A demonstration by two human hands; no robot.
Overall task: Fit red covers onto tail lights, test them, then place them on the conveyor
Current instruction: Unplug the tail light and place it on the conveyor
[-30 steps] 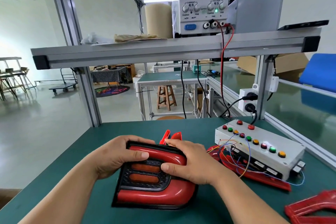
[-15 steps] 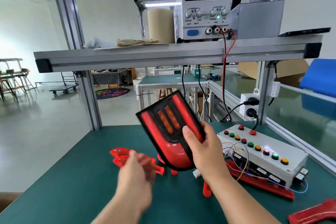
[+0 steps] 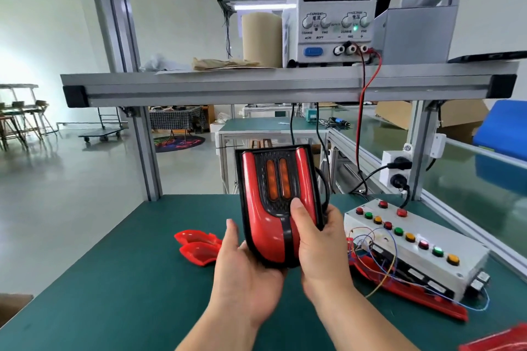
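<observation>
One tail light (image 3: 266, 225), upright, held by left hand (image 3: 245, 279) and right hand (image 3: 323, 253).

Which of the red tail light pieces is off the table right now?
The tail light with two amber strips, held upright by the left hand and right hand; the loose red covers lie on the table.

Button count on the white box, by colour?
Red buttons: 5
Green buttons: 3
Orange buttons: 3
Total on the white box: 11
</observation>
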